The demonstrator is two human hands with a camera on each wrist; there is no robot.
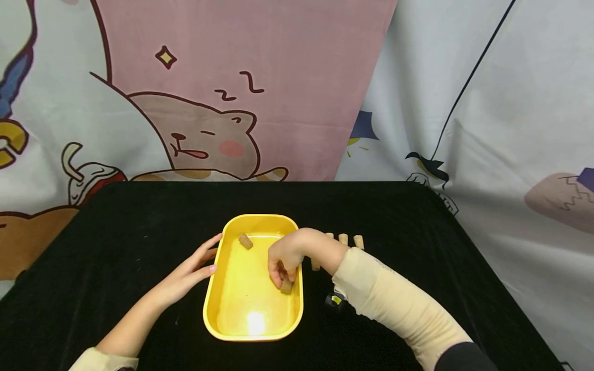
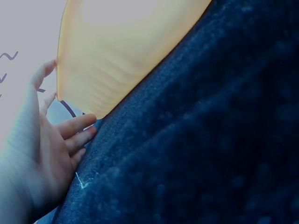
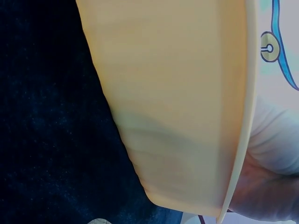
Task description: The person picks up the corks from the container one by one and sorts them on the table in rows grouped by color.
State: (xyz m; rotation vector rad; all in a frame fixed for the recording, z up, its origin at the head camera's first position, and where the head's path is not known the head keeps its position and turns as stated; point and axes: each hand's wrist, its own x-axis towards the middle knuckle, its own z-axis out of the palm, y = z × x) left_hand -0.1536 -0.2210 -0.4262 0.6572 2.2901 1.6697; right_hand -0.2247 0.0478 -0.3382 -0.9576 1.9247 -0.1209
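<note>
A yellow tray (image 1: pixel 252 309) with rounded corners stands on the black cloth. My left hand (image 1: pixel 187 273) is at its left side, fingers nearly straight, fingertips and thumb at the rim; the left wrist view shows this hand (image 2: pixel 58 144) beside the tray's outer wall (image 2: pixel 117 60). Over the right side of the tray my right hand (image 1: pixel 289 253) reaches in and pinches a small brown cork (image 1: pixel 286 286) with fingers pointing down. A second cork (image 1: pixel 246 241) lies inside near the far left corner. In the right wrist view the tray wall (image 3: pixel 173 93) hides the fingers.
Right of the tray stand several lighter corks (image 1: pixel 359 241), partly behind the right forearm. A small dark object with a yellow-green patch (image 1: pixel 336 299) shows under the right sleeve. The black cloth (image 1: pixel 153 206) reaches back to a printed curtain (image 1: pixel 297 77).
</note>
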